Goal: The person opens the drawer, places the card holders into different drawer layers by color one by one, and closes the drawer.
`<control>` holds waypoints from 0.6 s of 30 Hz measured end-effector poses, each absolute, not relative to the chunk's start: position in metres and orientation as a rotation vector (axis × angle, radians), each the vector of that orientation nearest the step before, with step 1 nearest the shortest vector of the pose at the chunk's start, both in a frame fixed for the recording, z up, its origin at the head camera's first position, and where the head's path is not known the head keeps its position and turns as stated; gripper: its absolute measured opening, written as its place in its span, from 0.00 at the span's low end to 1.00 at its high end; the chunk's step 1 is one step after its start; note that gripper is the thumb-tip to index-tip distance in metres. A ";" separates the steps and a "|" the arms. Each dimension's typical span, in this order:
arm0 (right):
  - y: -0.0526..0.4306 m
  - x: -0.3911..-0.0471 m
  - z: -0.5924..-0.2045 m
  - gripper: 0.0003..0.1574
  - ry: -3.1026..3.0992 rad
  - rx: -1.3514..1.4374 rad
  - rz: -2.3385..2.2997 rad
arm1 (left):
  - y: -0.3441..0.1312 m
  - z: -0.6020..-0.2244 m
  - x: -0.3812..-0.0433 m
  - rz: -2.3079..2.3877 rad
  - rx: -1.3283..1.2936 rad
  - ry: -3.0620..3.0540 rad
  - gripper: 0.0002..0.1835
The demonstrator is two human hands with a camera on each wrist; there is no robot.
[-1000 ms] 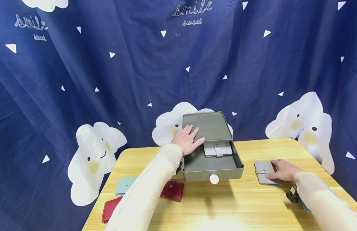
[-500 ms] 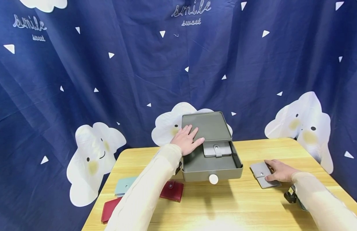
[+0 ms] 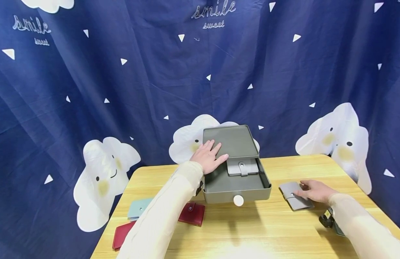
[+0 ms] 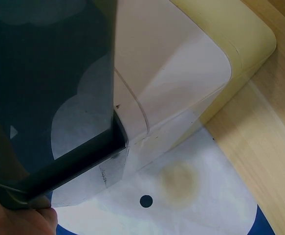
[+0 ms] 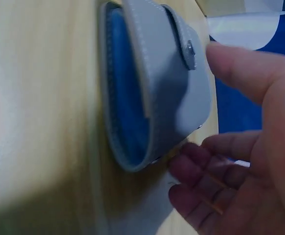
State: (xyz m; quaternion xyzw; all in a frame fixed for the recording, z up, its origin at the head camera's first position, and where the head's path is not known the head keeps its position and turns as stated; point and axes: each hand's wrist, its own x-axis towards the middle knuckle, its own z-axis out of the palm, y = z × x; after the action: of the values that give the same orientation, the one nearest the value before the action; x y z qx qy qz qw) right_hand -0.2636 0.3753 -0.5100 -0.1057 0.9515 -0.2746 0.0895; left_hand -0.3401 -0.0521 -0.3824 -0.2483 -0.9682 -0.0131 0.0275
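My left hand (image 3: 207, 157) rests with fingers spread on the top of a dark grey box (image 3: 240, 140). Below that top, a drawer (image 3: 225, 184) with a white knob stands pulled out, with a light grey snap wallet (image 3: 235, 166) lying inside. In the left wrist view, my left hand (image 4: 20, 220) shows at the box's dark edge. At the right, my right hand (image 3: 317, 191) is at the right side of a grey wallet (image 3: 288, 190) on the table. The right wrist view shows its fingers loosely bent beside the snap-strapped wallet (image 5: 176, 98), thumb near the strap.
On the left of the wooden table (image 3: 225, 239) lie a light blue wallet (image 3: 139, 208) and two red ones, a near red wallet (image 3: 122, 235) and a red snap wallet (image 3: 192, 215). A dark green item (image 3: 339, 230) is partly hidden under my right forearm.
The grey wallet has shifted left and turned slightly on the table, my right hand moving left with it. The right fingers have since drawn back toward its right side. The left hand stays put.
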 end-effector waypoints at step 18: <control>0.362 -0.285 -0.489 0.47 2.802 -0.163 -0.609 | -0.051 -0.382 -0.341 -0.032 -0.759 -2.987 0.43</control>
State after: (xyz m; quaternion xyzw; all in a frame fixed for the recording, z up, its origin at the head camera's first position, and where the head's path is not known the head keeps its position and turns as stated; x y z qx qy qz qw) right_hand -0.2853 0.3625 -0.4887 -0.0562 0.9668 -0.2100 0.1345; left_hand -0.3409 -0.0514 -0.3824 -0.2462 -0.9687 -0.0103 0.0296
